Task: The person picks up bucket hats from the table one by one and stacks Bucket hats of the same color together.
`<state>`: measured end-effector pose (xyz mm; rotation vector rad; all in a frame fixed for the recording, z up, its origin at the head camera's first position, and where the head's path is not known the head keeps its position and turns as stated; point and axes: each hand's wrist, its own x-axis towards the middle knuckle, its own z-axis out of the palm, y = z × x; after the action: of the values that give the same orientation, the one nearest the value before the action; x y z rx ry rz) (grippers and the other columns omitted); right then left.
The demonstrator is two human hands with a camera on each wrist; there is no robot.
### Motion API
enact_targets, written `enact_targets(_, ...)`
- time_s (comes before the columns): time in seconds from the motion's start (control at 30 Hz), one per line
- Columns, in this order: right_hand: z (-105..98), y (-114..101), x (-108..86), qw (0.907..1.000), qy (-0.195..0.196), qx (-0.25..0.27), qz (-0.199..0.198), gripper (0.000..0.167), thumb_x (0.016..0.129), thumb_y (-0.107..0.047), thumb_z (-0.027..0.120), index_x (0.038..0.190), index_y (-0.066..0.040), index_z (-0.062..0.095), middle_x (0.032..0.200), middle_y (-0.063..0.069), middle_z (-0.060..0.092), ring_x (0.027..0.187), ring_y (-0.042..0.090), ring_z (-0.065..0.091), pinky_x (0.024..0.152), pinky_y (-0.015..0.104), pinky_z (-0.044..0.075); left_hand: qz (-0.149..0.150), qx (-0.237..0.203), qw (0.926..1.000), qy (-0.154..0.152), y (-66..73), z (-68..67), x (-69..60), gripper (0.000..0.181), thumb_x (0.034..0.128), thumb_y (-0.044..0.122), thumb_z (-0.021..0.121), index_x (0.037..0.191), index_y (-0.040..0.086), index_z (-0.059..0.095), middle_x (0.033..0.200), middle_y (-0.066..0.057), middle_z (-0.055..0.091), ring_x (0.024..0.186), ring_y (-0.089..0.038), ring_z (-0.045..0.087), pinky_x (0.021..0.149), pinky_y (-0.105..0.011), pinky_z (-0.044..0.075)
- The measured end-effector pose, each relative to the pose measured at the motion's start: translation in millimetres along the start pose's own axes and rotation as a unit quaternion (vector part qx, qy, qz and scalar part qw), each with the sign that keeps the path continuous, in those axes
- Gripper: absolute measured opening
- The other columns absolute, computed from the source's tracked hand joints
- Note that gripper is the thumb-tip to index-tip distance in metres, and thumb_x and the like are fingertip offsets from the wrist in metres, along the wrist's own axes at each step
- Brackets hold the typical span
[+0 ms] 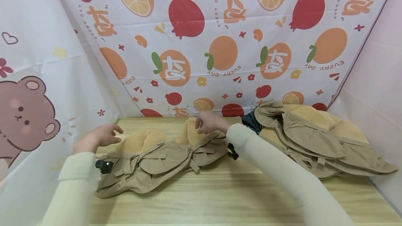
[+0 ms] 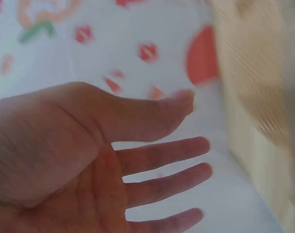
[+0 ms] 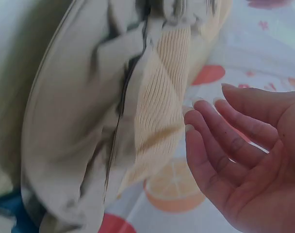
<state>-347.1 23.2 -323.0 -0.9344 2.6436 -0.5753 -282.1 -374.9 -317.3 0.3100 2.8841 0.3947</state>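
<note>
A khaki cloth item with straw-coloured woven parts, seemingly a sun hat or several lying together (image 1: 169, 161), is spread across the left and middle of the wooden table. Above its left end my left hand (image 1: 96, 138) hovers; the left wrist view shows its fingers apart and nearly straight, with nothing in them. Over the woven part at the other end is my right hand (image 1: 209, 122). In the right wrist view its loosely bent fingers (image 3: 220, 145) hold nothing and appear just apart from the ribbed weave (image 3: 162, 87).
A pile of similar khaki and straw-coloured items (image 1: 317, 142) lies at the right, against the side wall. Dark blue material (image 1: 251, 122) shows at its left edge. Fruit-printed sheeting (image 1: 201, 58) stands behind the wooden table (image 1: 201, 201), with a bear-printed sheet (image 1: 28, 114) at left.
</note>
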Motion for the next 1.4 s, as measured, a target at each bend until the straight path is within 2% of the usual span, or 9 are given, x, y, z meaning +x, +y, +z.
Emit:
enact_targets(0.13, -10, 13, -6.7, 0.9999, -0.007, 0.0, 0.015, 0.022, 0.098, -0.011, 0.069, 0.117, 0.0, 0.074, 0.109, 0.015, 0.077, 0.089, 0.026, 0.076, 0.069, 0.027, 0.059, 0.05, -0.01, 0.9984, 0.024, 38.1, 0.6, -3.7, 0.042, 0.0944, 0.011, 0.069, 0.128, -0.012, 0.059, 0.126, -0.042, 0.059, 0.115, -0.059, 0.059, 0.093, -0.065, 0.052)
enact_targets(0.2, -14, 19, -8.8, 0.9997, -0.008, 0.002, 0.023, 0.023, 0.098, -0.012, 0.07, 0.117, 0.0, 0.074, 0.109, 0.014, 0.077, 0.09, 0.025, 0.075, 0.07, 0.028, 0.06, 0.083, -0.012, 0.9956, 0.042, 58.5, 3.6, -5.1, 0.041, 0.0946, 0.011, 0.07, 0.129, -0.01, 0.061, 0.127, -0.038, 0.062, 0.115, -0.057, 0.061, 0.093, -0.064, 0.053)
enact_targets(0.3, -17, 28, -11.7, 0.9995, -0.007, 0.001, 0.03, 0.025, 0.097, -0.013, 0.07, 0.119, -0.001, 0.073, 0.111, 0.014, 0.076, 0.089, 0.023, 0.074, 0.072, 0.028, 0.061, 0.117, -0.011, 0.9913, 0.058, 88.2, 10.0, -8.6, 0.039, 0.0951, 0.012, 0.071, 0.129, -0.005, 0.064, 0.129, -0.032, 0.065, 0.116, -0.053, 0.063, 0.094, -0.061, 0.054)
enact_targets(0.43, -21, 41, -16.6, 0.9986, 0.001, 0.008, 0.052, 0.025, 0.097, -0.013, 0.07, 0.119, -0.001, 0.073, 0.115, 0.014, 0.074, 0.088, 0.022, 0.073, 0.075, 0.031, 0.061, 0.146, -0.018, 0.9874, 0.057, 123.9, 20.3, -14.7, 0.039, 0.0958, 0.012, 0.072, 0.132, 0.0, 0.065, 0.134, -0.024, 0.066, 0.117, -0.048, 0.064, 0.097, -0.06, 0.053)
enact_targets(0.67, -26, 69, -22.2, 0.9966, 0.018, 0.0, 0.081, 0.026, 0.096, -0.014, 0.072, 0.118, -0.002, 0.074, 0.118, 0.016, 0.074, 0.092, 0.023, 0.072, 0.076, 0.033, 0.061, 0.202, -0.013, 0.9774, 0.062, 174.6, 36.7, -25.4, 0.041, 0.0942, 0.01, 0.074, 0.134, 0.004, 0.065, 0.135, -0.014, 0.068, 0.121, -0.039, 0.066, 0.101, -0.055, 0.054)
enact_targets(0.83, -28, 86, -24.2, 0.9963, 0.032, -0.03, 0.074, 0.025, 0.096, -0.015, 0.071, 0.117, -0.001, 0.074, 0.121, 0.018, 0.073, 0.109, 0.03, 0.07, 0.09, 0.04, 0.059, 0.246, -0.007, 0.967, 0.067, 204.4, 48.3, -36.2, 0.041, 0.0939, 0.009, 0.074, 0.134, 0.006, 0.065, 0.135, -0.009, 0.069, 0.125, -0.032, 0.065, 0.105, -0.051, 0.053)
enact_targets(1.0, -26, 99, -23.9, 0.9948, 0.028, -0.058, 0.078, 0.026, 0.097, -0.012, 0.069, 0.12, 0.002, 0.073, 0.122, 0.019, 0.072, 0.116, 0.034, 0.067, 0.099, 0.045, 0.057, 0.285, -0.003, 0.9567, 0.062, 223.7, 60.8, -49.3, 0.04, 0.0938, 0.013, 0.075, 0.133, 0.01, 0.067, 0.131, -0.005, 0.07, 0.121, -0.026, 0.067, 0.102, -0.046, 0.055)
enact_targets(1.17, -22, 107, -22.2, 0.9945, 0.039, -0.06, 0.076, 0.029, 0.097, -0.01, 0.069, 0.123, 0.001, 0.071, 0.124, 0.021, 0.07, 0.118, 0.036, 0.065, 0.1, 0.047, 0.055, 0.312, -0.004, 0.9486, 0.052, 230.9, 72.2, -54.9, 0.039, 0.0927, 0.011, 0.075, 0.131, 0.012, 0.068, 0.128, -0.003, 0.071, 0.119, -0.023, 0.067, 0.101, -0.043, 0.055)
enact_targets(1.4, -18, 113, -15.4, 0.9969, 0.025, -0.054, 0.051, 0.033, 0.098, -0.01, 0.068, 0.129, -0.001, 0.068, 0.132, 0.021, 0.067, 0.125, 0.036, 0.062, 0.105, 0.048, 0.053, 0.303, 0.004, 0.9519, 0.046, 229.6, 80.5, -57.7, 0.041, 0.0925, 0.014, 0.076, 0.133, 0.011, 0.067, 0.133, -0.002, 0.07, 0.125, -0.024, 0.065, 0.105, -0.045, 0.052)
